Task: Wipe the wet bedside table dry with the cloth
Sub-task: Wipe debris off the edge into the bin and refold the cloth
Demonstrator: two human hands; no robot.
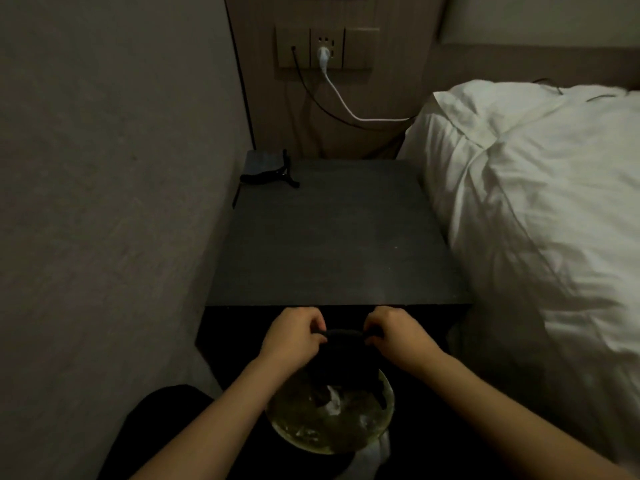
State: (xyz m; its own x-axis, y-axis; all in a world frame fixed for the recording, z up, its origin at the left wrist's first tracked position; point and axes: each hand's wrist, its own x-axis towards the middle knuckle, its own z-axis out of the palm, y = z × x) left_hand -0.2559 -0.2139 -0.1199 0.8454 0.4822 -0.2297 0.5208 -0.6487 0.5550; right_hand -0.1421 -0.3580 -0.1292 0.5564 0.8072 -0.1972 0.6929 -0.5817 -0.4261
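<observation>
**Dark cloth stretched between both hands, not yet on the table**

The dark, soft cloth (343,355) is pulled taut along its top edge between the two hands, and the rest hangs down below the fingers toward a round, pale-green translucent bin lined with a bag (332,415). In this dim light its weave and exact colour cannot be made out, nor whether it is damp. The left hand (294,336) has its fingers curled tight around one end of that edge; the right hand (393,332) pinches the other end the same way. Both are closed on the cloth.

Just beyond the fingertips lies the front edge of the dark grey, matt, square-topped bedside table (332,244). No clear sheen or puddle shows on it, so wet patches could easily be missed.

Likely risks, as I judge them:
- A bunched or already damp cloth would smear water rather than lift it.
- A wide sweep away from the fingers toward the far left corner could knock the small dark clip-like object (273,176) there.
- The white cable (341,98) and thin black cable (311,98) hang from the wall sockets (327,48) beyond the table; pushing water that way is unwise.
- To the right of the right hand, the white bedding (526,202) crowds the table's edge and could get wet.
</observation>
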